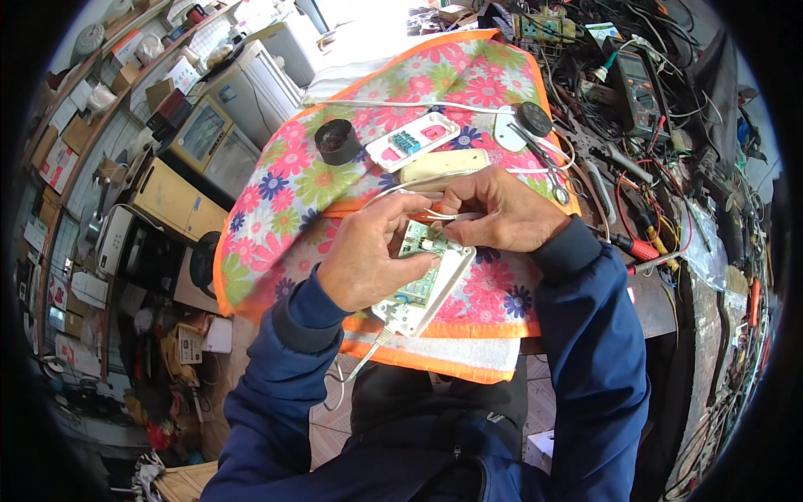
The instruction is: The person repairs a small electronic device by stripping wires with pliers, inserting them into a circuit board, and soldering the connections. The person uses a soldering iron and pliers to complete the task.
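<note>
My left hand (361,261) grips a green circuit board (425,286) by its edges, fingers curled over its upper part. The board sits in a shallow white plastic housing (453,283), slightly tilted. Thin white wires (443,217) run across the top of the board. My right hand (504,209) pinches them between thumb and fingertips, close to my left fingers. A cable (374,345) leaves the housing's lower end and hangs over the cloth edge. Just beyond my hands lie a white cover (450,130) carrying a blue-green part and a cream-coloured case piece (456,159).
A flowered cloth (493,289) with orange trim covers the work surface. On it are a dark round container (337,142) and scissors (554,177). Tangled leads, a multimeter (641,94) and a red-handled tool (642,249) crowd the right side. Shelves with boxes (77,134) stand left.
</note>
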### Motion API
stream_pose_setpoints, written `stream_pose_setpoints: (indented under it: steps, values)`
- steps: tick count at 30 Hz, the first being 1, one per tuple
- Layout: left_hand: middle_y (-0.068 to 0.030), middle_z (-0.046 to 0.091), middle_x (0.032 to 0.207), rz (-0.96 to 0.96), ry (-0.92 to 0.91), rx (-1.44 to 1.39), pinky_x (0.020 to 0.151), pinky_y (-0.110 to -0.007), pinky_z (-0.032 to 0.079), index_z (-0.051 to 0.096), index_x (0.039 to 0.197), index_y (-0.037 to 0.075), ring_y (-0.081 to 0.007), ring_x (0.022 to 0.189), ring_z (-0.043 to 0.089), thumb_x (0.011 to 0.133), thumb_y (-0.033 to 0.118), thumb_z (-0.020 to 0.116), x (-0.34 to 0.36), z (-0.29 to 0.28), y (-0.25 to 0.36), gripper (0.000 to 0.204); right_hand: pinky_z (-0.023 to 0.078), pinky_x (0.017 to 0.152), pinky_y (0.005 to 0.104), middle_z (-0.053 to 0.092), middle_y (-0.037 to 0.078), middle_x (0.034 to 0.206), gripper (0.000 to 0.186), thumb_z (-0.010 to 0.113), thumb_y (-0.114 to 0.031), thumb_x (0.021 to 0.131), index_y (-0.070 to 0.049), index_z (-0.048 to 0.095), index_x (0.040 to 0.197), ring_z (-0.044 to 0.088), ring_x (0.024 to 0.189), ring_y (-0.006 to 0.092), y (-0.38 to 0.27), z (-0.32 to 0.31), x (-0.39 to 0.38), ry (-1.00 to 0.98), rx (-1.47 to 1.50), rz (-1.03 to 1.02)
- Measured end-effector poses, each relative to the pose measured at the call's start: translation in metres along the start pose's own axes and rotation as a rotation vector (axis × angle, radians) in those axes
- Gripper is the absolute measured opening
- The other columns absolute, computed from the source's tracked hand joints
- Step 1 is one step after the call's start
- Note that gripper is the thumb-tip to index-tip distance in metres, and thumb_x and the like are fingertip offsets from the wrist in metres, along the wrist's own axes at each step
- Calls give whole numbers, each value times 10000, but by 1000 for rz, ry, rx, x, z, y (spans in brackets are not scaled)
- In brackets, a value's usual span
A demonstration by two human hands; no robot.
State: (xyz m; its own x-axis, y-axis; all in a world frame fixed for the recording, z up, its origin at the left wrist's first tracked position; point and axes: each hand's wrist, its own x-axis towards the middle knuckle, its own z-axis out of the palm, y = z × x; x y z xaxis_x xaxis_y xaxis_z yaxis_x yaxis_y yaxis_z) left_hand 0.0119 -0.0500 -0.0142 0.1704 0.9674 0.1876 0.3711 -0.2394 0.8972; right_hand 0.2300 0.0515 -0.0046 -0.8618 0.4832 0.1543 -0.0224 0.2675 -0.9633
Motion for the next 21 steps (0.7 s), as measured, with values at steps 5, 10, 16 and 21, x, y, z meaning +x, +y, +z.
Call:
stream_pose_setpoints:
  steps: [5, 10, 16, 21]
  values:
    - [-15, 624, 957, -27, -3, -51, 632, -235, 430, 596, 1316, -29, -46, 717, 471, 785, 60, 839, 0, 2, 1, 592, 453, 671, 268, 636, -41, 754, 52, 755, -28, 872, -2, 714, 853, 532, 731, 48, 8, 0, 3, 33, 39, -60]
    - [-33, 665, 950, 5, 29, -11, 648, -238, 462, 587, 1312, -34, -50, 717, 510, 790, 55, 835, -1, 3, -4, 584, 456, 675, 264, 653, -34, 752, 80, 775, -21, 862, -7, 711, 814, 552, 733, 46, 13, -1, 3, 31, 78, -78]
    - [-49, 633, 852, -16, 35, 124, 648, -271, 485, 579, 1320, -19, -84, 699, 557, 797, 46, 817, -5, 4, 6, 578, 455, 671, 257, 658, -38, 746, 66, 786, -25, 858, -7, 732, 824, 551, 711, 46, 19, -2, 5, 21, 98, -103]
    - [-43, 684, 932, -104, -14, 223, 722, -234, 536, 529, 1370, -43, -54, 843, 658, 845, -78, 757, -7, 6, 32, 574, 512, 887, 307, 732, 34, 1058, 97, 727, 95, 845, 2, 715, 870, 632, 980, 109, 14, -7, 2, -37, 84, -30]
